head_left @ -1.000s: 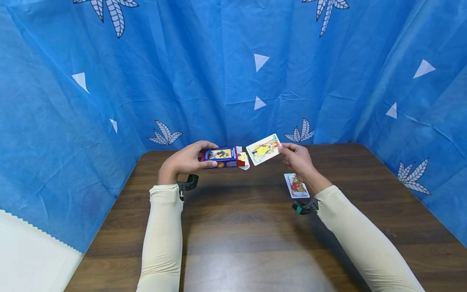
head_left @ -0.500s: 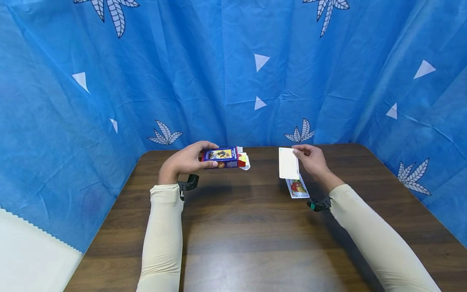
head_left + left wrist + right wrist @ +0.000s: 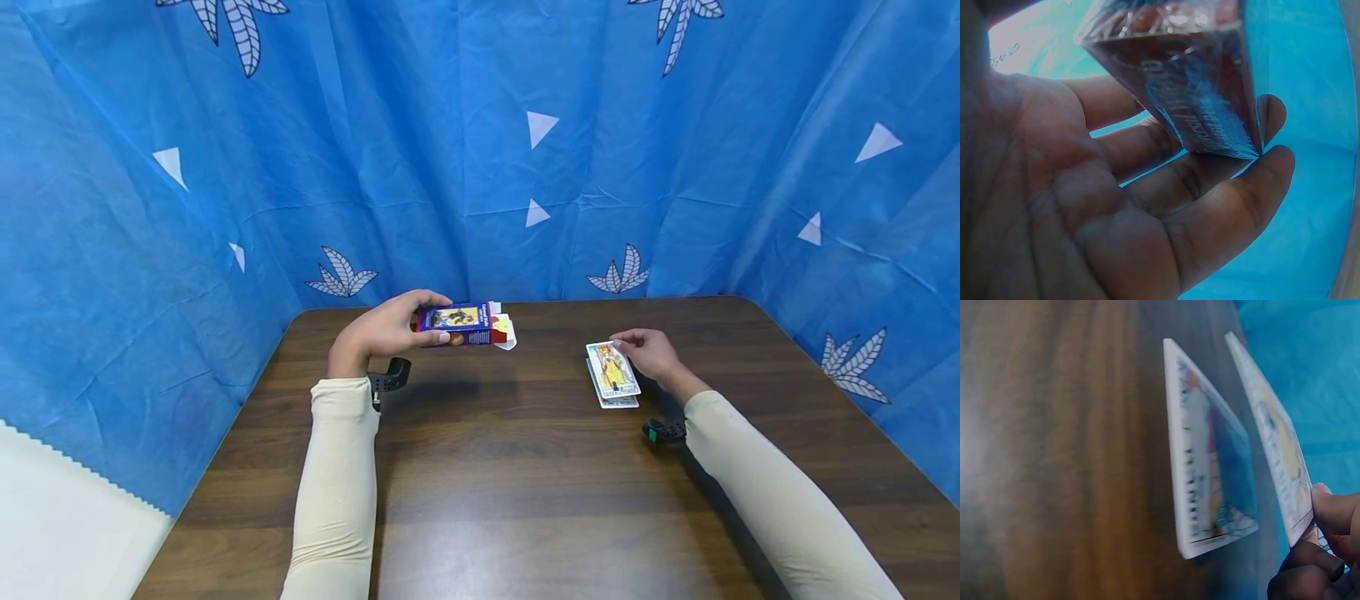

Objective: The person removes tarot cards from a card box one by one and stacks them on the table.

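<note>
My left hand [image 3: 386, 329] grips a purple and red tarot card box [image 3: 459, 317] above the table, thumb on the near side. The box's flap stands open to the right, with a yellow card edge showing. In the left wrist view the fingers curl under the shiny, plastic-wrapped box end [image 3: 1185, 94]. My right hand [image 3: 651, 357] pinches a yellow-figured tarot card [image 3: 613, 369] at its upper right corner. Beneath it lies another tarot card [image 3: 619, 403], mostly covered in the head view. The right wrist view shows a gap between the held card [image 3: 1275, 434] and the lower card [image 3: 1210, 462].
A dark wooden table [image 3: 480, 475] carries everything. Behind it and at both sides hangs a blue curtain [image 3: 480, 150] with leaf and triangle prints. A white cloth edge [image 3: 60, 525] shows at the lower left.
My right hand has carried the tarot card rightward from beside the box, then lowered it over the card on the table. The left hand and box have stayed in place.
</note>
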The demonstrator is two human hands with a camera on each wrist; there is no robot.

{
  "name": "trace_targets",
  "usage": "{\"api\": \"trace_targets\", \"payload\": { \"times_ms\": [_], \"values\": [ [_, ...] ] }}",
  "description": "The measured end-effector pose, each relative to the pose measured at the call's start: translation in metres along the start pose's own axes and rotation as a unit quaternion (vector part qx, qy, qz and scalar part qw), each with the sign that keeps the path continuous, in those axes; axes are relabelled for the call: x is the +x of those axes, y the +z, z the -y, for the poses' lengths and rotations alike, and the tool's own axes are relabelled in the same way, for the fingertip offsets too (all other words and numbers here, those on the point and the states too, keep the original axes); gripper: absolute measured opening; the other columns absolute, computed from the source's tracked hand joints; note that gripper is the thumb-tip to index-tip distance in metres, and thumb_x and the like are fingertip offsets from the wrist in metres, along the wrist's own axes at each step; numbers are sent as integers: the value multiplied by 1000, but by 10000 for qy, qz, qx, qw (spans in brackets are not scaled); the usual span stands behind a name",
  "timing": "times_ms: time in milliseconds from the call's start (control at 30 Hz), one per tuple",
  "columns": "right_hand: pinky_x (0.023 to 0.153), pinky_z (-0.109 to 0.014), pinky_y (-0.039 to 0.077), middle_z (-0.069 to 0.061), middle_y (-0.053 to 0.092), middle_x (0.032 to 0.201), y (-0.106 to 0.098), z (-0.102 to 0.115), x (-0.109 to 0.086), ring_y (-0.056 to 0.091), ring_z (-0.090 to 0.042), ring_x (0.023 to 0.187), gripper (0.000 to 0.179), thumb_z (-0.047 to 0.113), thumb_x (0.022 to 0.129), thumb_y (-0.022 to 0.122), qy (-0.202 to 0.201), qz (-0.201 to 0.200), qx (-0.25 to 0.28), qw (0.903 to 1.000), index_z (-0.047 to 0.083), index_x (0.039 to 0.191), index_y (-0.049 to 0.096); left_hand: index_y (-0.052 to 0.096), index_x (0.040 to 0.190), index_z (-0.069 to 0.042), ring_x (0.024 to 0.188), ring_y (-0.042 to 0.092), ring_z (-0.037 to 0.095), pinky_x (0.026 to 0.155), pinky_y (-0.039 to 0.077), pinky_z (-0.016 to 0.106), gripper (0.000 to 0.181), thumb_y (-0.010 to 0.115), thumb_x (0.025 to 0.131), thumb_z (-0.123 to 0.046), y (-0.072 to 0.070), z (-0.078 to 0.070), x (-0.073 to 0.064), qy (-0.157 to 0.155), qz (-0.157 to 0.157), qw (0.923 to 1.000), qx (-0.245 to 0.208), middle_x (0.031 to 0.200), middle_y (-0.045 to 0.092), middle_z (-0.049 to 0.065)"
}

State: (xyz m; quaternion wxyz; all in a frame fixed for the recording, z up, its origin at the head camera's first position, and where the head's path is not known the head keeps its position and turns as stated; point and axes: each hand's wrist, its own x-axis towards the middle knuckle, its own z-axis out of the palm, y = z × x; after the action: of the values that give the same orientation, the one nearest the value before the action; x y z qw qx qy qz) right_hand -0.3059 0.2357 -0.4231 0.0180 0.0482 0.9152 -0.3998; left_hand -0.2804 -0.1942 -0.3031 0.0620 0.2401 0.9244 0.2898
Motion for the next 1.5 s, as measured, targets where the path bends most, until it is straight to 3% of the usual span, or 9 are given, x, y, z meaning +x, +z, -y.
{"api": "trace_targets", "payload": {
  "times_ms": [167,400,833,1000,1167,1267,1400,1500],
  "values": [
    [80,-35,43,-18,55,116,2,-4,-2,48,-28,96,34,31,94,51,-150,-11,-119,9998,7,116,61,45,131,-23,108,47,24,89,46,41,68,65,76,-57,0,-1,2,-57,-25,10000,-12,125,48,4],
    [68,-29,39,-17,59,106,7,-7,0,49,-27,87,29,27,94,53,-291,-89,-538,9981,5,110,64,45,130,-23,109,46,25,90,45,41,66,65,76,-55,0,-1,1,-110,8,9999,-41,125,47,4],
    [72,-35,42,-16,59,99,10,-3,1,52,-26,85,20,20,90,55,-150,64,-1295,9914,5,99,66,46,130,-23,108,48,23,90,45,41,66,65,76,-56,2,2,2,-13,-5,10000,34,123,49,3],
    [71,-33,42,-14,59,99,10,-1,-1,52,-25,85,20,22,91,55,-121,50,-1229,9923,6,99,64,45,130,-22,108,48,23,90,45,41,65,65,77,-54,3,1,3,-5,43,10000,21,124,48,3],
    [68,-30,42,-12,62,98,15,27,-10,51,-22,82,23,26,92,56,-782,-199,-413,9959,7,100,65,45,130,-23,108,48,23,90,45,41,65,65,77,-55,3,0,3,-16,38,10000,43,124,48,3],
    [61,-27,41,-10,61,97,20,60,-22,48,-16,72,27,31,92,55,-1093,58,510,9927,8,104,64,45,130,-22,108,48,23,91,45,41,66,65,76,-55,2,-1,3,-20,23,10000,20,124,49,3],
    [45,-23,32,-5,56,87,26,101,-36,36,-8,51,33,37,92,53,-951,901,2044,9701,9,109,60,45,130,-22,109,47,24,91,45,42,67,65,76,-56,1,-1,2,-35,2,10000,27,124,48,4],
    [40,-22,26,-2,54,81,32,124,-43,31,-7,45,36,39,91,55,-747,1434,2611,9517,8,109,59,45,131,-22,109,47,24,91,45,42,67,65,76,-56,0,-1,2,-40,-19,10000,58,125,48,3]
  ]
}}
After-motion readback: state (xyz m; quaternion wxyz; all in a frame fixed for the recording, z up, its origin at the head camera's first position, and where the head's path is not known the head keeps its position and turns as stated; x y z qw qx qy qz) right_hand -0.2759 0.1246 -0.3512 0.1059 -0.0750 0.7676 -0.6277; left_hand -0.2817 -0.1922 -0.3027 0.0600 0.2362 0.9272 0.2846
